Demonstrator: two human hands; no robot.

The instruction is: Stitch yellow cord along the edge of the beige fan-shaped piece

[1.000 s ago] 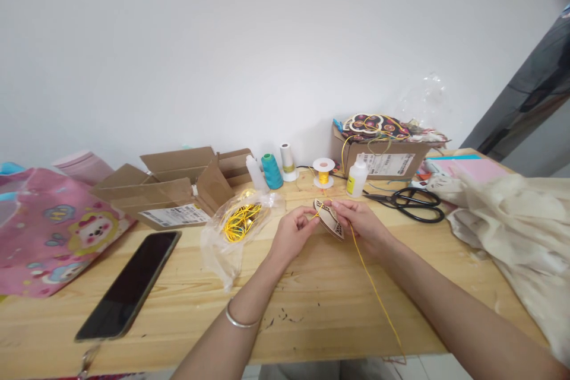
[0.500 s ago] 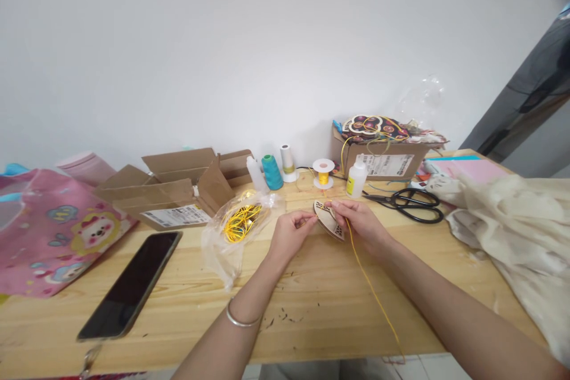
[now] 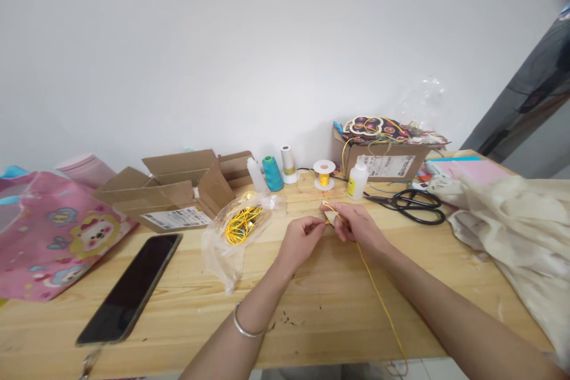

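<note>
My right hand (image 3: 361,227) grips a thin, pale wooden piece with cut-out patterns (image 3: 330,214), mostly covered by the fingers. A yellow cord (image 3: 376,290) runs over this piece and trails from under the right hand down past the table's front edge. Close against it on the left, my left hand (image 3: 304,243) is closed in a pinch, its fingertips at a short bit of the yellow cord by the piece's lower edge. Behind the hands stand a white spool of yellow thread (image 3: 324,167) and a small bottle with a yellow label (image 3: 357,181).
Black-handled scissors (image 3: 412,205) and cream cloth (image 3: 512,237) lie on the right. A filled cardboard box (image 3: 385,160) stands behind. Leftward are a clear bag of yellow cord (image 3: 240,228), an open box (image 3: 164,202), a phone (image 3: 131,288), a teal thread cone (image 3: 272,173) and a pink bag (image 3: 66,231).
The wooden piece has turned and is now more hidden by my right fingers. My left hand has shifted slightly right and down, from the piece's edge to the cord beside it.
</note>
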